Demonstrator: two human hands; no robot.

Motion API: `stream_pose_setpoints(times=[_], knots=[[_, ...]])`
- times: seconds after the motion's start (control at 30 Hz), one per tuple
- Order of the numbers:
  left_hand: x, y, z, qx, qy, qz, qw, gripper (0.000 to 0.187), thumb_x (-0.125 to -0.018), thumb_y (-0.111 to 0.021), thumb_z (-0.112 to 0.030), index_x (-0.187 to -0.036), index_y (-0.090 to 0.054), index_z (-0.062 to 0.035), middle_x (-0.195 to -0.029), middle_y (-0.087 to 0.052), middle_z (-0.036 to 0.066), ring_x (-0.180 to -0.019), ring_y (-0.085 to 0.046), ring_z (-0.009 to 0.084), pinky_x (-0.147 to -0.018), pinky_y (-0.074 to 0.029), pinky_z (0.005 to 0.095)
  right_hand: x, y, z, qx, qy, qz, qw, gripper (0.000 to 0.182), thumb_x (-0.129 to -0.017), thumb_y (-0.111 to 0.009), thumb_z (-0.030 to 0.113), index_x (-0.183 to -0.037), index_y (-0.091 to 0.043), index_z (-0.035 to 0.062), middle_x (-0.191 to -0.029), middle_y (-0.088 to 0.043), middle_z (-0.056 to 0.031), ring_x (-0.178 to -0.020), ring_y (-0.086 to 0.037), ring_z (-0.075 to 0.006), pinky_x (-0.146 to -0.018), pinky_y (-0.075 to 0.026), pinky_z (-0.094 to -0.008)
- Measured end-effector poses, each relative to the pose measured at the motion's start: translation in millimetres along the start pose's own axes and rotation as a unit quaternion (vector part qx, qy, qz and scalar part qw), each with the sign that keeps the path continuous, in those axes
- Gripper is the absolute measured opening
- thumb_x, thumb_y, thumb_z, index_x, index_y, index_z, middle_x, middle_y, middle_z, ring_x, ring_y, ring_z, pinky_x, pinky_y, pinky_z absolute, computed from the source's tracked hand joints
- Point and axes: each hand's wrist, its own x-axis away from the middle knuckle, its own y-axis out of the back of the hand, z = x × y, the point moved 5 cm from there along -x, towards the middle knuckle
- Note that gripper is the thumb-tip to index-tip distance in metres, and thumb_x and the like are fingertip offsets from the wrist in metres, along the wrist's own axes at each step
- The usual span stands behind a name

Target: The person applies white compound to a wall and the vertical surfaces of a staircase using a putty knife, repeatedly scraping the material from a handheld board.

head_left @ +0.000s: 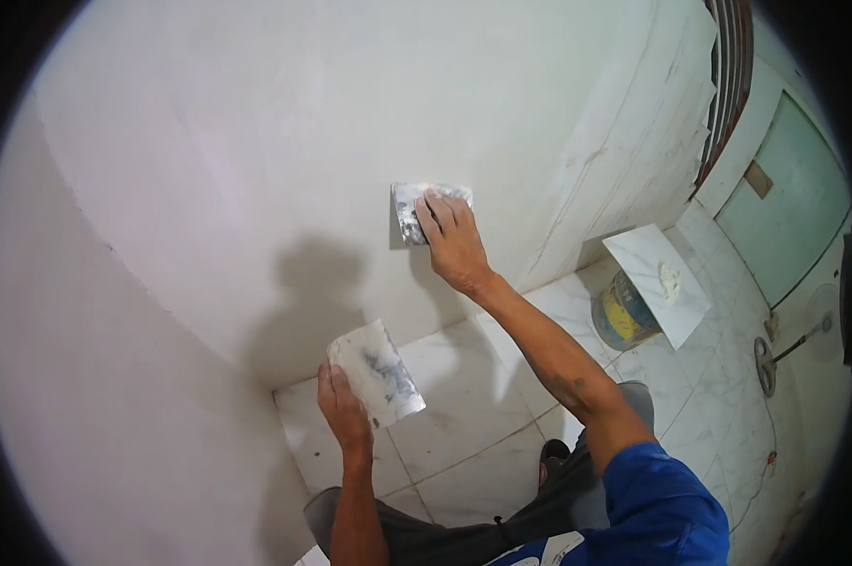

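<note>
Paste-smeared rectangular plate (pixel 379 374), probably metal

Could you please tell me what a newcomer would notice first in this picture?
Probably the right hand, mid-picture, holding a smeared scraper against the pale wall. Lower left of it, the left hand holds a second scraper. Farther right, a white tile bearing pale paste rests atop a bucket.

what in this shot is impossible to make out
All in the head view:
Wall behind the scraper: hidden by it and the right hand
Bucket opening: hidden by the white tile
Bucket markings: too small and blurred
Dark object, far right: cut off by the picture's black edge
</note>
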Motion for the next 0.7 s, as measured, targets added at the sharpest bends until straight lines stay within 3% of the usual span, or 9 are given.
stream_pose_setpoints(times=[0.07, 0.17, 0.27, 0.37, 0.43, 0.53, 0.63, 0.7], knots=[[-0.7, -2.8, -0.8, 0.007, -0.006, 0.002, 1.000, 0.033, -0.105, -0.036, -0.019, -0.116, -0.057, 0.0049, -0.104, -0.062, 0.010, -0.094, -0.057, 0.0153, -0.087, -0.046, 0.0289, -9.5, 16.0, -6.5, -0.084, -0.003, 0.008, 0.996, 0.055, -0.077, -0.056, -0.008, -0.131, -0.049, -0.0065, -0.130, -0.050, -0.0251, -0.119, -0.048, -0.0424, -0.102, -0.040, -0.0498], [-1.3, 0.0, 5.8, 0.033, -0.004, 0.006, 0.999, 0.034, -0.105, -0.036, -0.019, -0.116, -0.057, 0.0046, -0.104, -0.062, 0.010, -0.093, -0.057, 0.0154, -0.087, -0.046, 0.0294, -40.3, 50.9, -34.8, -0.082, -0.185, -0.141, 0.969, 0.054, -0.077, -0.055, -0.009, -0.131, -0.047, -0.0085, -0.128, -0.048, -0.0289, -0.117, -0.047, -0.0431, -0.101, -0.040, -0.0490], [-0.5, 0.5, 3.6, 0.020, -0.007, 0.007, 1.000, 0.033, -0.105, -0.037, -0.020, -0.114, -0.057, 0.0037, -0.102, -0.061, 0.009, -0.091, -0.056, 0.0146, -0.085, -0.046, 0.0290, -81.7, 49.4, -62.1, -0.196, -0.443, -0.068, 0.872, 0.054, -0.078, -0.052, -0.009, -0.132, -0.044, -0.0113, -0.127, -0.046, -0.0334, -0.115, -0.046, -0.0436, -0.098, -0.039, -0.0510], [-1.5, -2.4, -1.8, 0.015, -0.018, 0.001, 1.000, 0.031, -0.105, -0.039, -0.022, -0.111, -0.058, 0.0022, -0.100, -0.060, 0.007, -0.089, -0.056, 0.0131, -0.082, -0.047, 0.0281, -103.0, 18.2, -28.0, -0.003, -0.374, -0.126, 0.919, 0.054, -0.078, -0.049, -0.010, -0.132, -0.043, -0.0129, -0.123, -0.045, -0.0360, -0.116, -0.044, -0.0440, -0.098, -0.038, -0.0521], [-0.1, -4.4, -0.7, 0.044, -0.013, 0.003, 0.999, 0.032, -0.105, -0.039, -0.022, -0.113, -0.058, 0.0028, -0.102, -0.061, 0.007, -0.091, -0.056, 0.0137, -0.084, -0.046, 0.0289, -101.7, 11.5, 13.5, 0.101, -0.229, -0.130, 0.959, 0.061, -0.074, -0.055, -0.009, -0.133, -0.040, -0.0114, -0.126, -0.047, -0.0297, -0.106, -0.051, -0.0425, -0.095, -0.041, -0.0542], [0.0, -0.9, -1.7, -0.004, -0.013, 0.018, 1.000, 0.033, -0.105, -0.040, -0.022, -0.116, -0.057, 0.0036, -0.105, -0.062, 0.008, -0.094, -0.057, 0.0150, -0.087, -0.046, 0.0300, -83.0, 20.8, 39.5, -0.080, -0.033, -0.024, 0.996, 0.063, -0.070, -0.056, -0.011, -0.131, -0.042, -0.0117, -0.125, -0.050, -0.0298, -0.111, -0.051, -0.0434, -0.098, -0.041, -0.0524], [-0.7, 0.1, 5.0, 0.025, -0.018, 0.001, 1.000, 0.033, -0.105, -0.040, -0.022, -0.116, -0.057, 0.0040, -0.107, -0.062, 0.008, -0.094, -0.057, 0.0151, -0.087, -0.046, 0.0301, -101.5, 56.7, 16.9, -0.053, 0.003, -0.089, 0.995, 0.060, -0.069, -0.056, -0.012, -0.128, -0.046, -0.0136, -0.121, -0.053, -0.0301, -0.114, -0.052, -0.0445, -0.102, -0.041, -0.0502], [1.0, -1.2, 0.8, 0.028, -0.015, 0.002, 0.999, 0.033, -0.105, -0.040, -0.022, -0.116, -0.057, 0.0037, -0.106, -0.062, 0.007, -0.093, -0.057, 0.0147, -0.086, -0.047, 0.0298, -140.0, 95.6, -18.4, -0.015, -0.099, -0.192, 0.976, 0.041, -0.079, -0.053, -0.009, -0.120, -0.051, -0.0141, -0.116, -0.055, -0.0310, -0.112, -0.052, -0.0462, -0.100, -0.043, -0.0491]])
